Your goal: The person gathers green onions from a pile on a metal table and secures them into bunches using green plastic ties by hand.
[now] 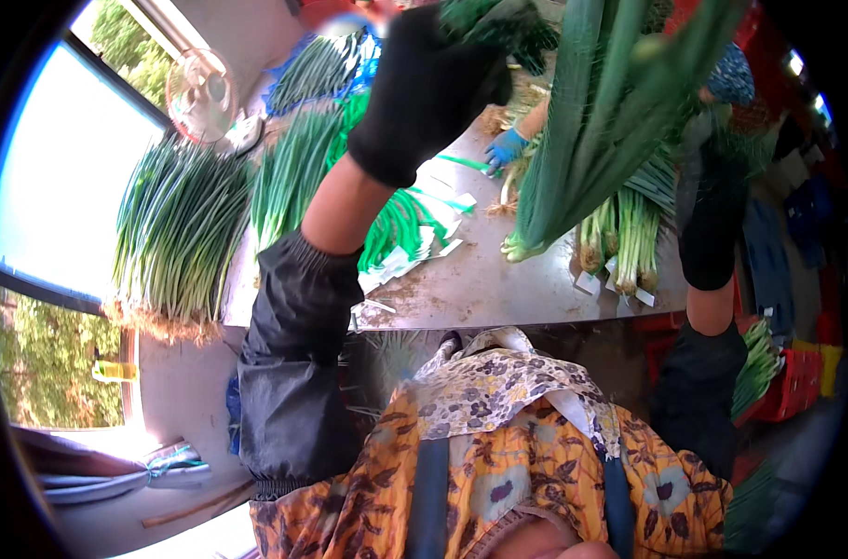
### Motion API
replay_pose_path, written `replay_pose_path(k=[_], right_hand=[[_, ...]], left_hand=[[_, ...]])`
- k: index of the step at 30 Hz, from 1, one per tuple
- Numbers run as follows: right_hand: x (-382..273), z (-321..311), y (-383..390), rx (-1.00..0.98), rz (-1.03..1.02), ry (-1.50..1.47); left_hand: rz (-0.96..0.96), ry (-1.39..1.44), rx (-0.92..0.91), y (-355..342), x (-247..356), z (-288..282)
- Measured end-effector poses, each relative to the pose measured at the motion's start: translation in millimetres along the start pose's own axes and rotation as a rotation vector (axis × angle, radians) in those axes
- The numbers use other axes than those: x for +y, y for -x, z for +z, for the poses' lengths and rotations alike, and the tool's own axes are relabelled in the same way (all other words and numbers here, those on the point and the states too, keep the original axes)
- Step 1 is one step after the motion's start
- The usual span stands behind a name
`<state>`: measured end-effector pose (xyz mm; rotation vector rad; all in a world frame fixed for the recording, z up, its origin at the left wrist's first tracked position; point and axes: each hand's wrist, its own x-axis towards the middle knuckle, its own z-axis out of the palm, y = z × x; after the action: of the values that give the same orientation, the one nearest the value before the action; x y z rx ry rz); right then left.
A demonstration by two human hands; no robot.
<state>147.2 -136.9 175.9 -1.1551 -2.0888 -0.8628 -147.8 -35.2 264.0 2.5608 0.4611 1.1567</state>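
Observation:
A bulging green mesh net (573,158) with scallions inside hangs above the steel table, one pale root end poking out at its lower tip. My left hand (433,93), in a black glove, is raised high at the left of the net. Its fingers are closed at the net's gathered dark green upper part (512,33). On the other side my right hand (714,210), also black-gloved, is lifted beside the net. Loose mesh covers its fingertips, so its grip is hidden. Below the net, trimmed scallion bundles (624,233) with white tags lie near the table's front edge.
Tall scallion bunches (177,233) stand at the left of the table (480,293). Green ties with white tags (405,228) lie at its middle. Across it, a co-worker's blue-gloved hand (506,149) touches scallions. A fan (200,93) and red crate (792,382) flank the table.

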Motion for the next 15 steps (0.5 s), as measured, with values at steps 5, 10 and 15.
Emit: replay_pose_path(k=[5,10,15], right_hand=[[-30.8,66.4,-14.8,-0.024,0.461,-1.098],[-50.2,37.3,-99.9,0.106,0.175,-0.785],[-41.9,10.1,-175.4,0.25,0.314,-1.519]], left_hand=[[0.135,-0.349,0.063,-16.9,-5.6,8.2],[0.029,0.591,0.076,2.2,0.6,-47.1],[-0.014,0.173,0.134,85.6,-24.5,10.8]])
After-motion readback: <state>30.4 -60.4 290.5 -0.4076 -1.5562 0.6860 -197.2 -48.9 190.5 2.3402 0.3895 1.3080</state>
